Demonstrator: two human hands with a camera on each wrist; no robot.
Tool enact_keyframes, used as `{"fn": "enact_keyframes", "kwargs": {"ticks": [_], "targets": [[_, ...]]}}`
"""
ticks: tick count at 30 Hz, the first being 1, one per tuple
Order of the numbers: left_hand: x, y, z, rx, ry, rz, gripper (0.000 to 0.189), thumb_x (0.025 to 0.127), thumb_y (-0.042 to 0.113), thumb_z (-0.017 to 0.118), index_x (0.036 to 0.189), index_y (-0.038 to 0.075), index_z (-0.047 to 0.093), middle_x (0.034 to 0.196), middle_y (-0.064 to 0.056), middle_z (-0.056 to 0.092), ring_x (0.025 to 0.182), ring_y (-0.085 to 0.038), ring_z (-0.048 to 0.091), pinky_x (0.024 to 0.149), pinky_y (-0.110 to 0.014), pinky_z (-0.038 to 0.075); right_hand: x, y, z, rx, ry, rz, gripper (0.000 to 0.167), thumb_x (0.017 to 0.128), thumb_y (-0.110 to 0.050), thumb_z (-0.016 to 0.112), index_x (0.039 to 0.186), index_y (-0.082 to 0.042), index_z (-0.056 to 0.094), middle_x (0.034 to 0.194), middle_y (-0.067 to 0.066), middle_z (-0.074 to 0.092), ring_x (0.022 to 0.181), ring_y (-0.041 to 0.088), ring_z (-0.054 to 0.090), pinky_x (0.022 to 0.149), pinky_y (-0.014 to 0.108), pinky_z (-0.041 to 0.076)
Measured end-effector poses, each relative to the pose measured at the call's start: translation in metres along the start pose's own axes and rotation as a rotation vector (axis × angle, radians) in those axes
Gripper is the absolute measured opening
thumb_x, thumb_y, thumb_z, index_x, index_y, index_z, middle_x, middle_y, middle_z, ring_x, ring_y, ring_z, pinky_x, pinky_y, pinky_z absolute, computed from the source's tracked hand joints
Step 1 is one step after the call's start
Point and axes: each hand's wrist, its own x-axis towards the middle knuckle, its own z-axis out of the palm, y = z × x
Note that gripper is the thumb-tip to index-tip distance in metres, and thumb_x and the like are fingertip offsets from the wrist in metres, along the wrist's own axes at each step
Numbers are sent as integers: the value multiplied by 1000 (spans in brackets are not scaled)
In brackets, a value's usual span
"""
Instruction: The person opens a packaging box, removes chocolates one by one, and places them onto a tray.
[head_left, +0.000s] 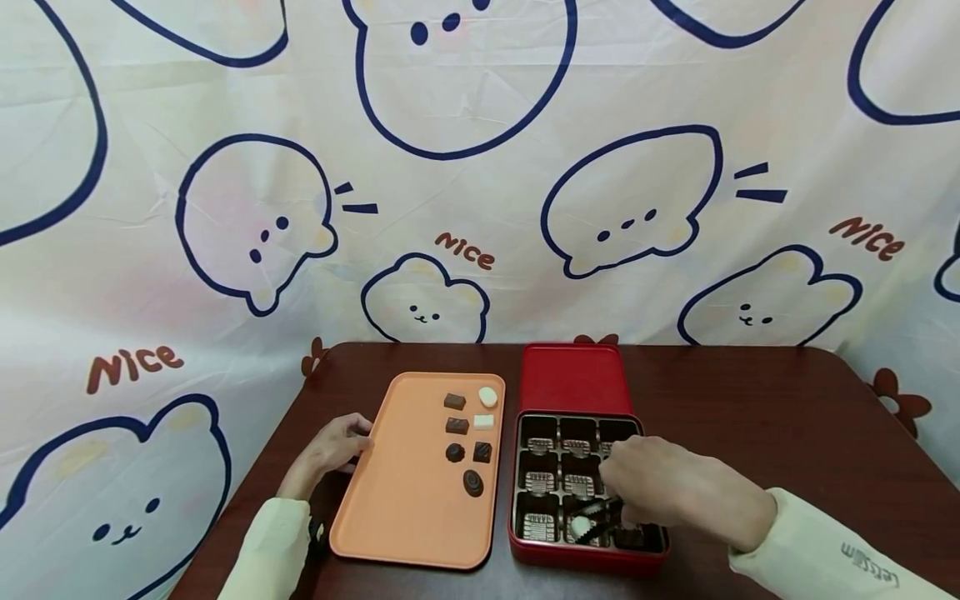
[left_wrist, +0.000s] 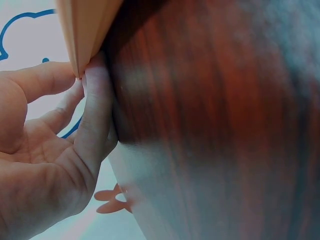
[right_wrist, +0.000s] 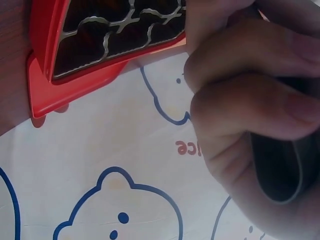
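My left hand pinches the left rim of an orange tray; in the left wrist view the thumb and a finger meet on the tray's edge. In my right hand is a pair of black tongs, its bent end showing below the curled fingers in the right wrist view. The tong tips lie around a round white chocolate in the front middle compartment of a red box. My right hand hides part of the box's right column.
Along the tray's right half lie several chocolates, among them a round white one, a white block and a dark oval one. The box's red lid lies behind it. A printed cloth hangs behind the dark wooden table.
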Motion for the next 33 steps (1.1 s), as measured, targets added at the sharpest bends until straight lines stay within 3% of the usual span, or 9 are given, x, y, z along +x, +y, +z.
{"fn": "enact_keyframes", "kwargs": {"ticks": [7, 15, 26, 30, 33], "targets": [[0, 1, 0, 3, 1, 0, 20, 96, 7, 59, 112, -3, 59, 93, -14, 66, 79, -21, 67, 66, -43, 60, -3, 2, -3, 74, -4, 3, 20, 72, -18, 87, 66, -18, 68, 60, -11, 54, 53, 1, 41, 48, 22, 35], [-1, 0, 0, 4, 0, 1, 19, 95, 7, 60, 112, -3, 59, 92, -13, 66, 79, -21, 66, 66, -43, 60, -9, 7, -16, 169, -38, 31, 10, 75, -17, 86, 77, -16, 76, 74, -6, 69, 64, 4, 62, 56, 23, 51], [-1, 0, 0, -2, -2, 4, 19, 95, 6, 59, 111, -3, 59, 92, -14, 67, 78, -21, 66, 66, -43, 60, -15, 10, -43, 259, -62, 36, 8, 79, -16, 83, 87, -16, 80, 82, -7, 74, 58, -1, 54, 54, 21, 47], [-1, 0, 0, -3, -1, 5, 19, 95, 7, 59, 111, -3, 59, 92, -14, 67, 78, -21, 67, 66, -43, 60, -14, 8, -52, 273, -70, 28, 5, 81, -17, 82, 86, -18, 80, 77, -11, 71, 51, 1, 49, 49, 21, 43], [0, 0, 0, -2, 0, 5, 19, 95, 7, 59, 111, -2, 59, 92, -14, 67, 79, -21, 66, 66, -43, 60, -12, 9, -57, 300, -71, 24, 9, 84, -15, 79, 91, -19, 81, 86, -9, 74, 45, 1, 52, 50, 19, 46]]}}
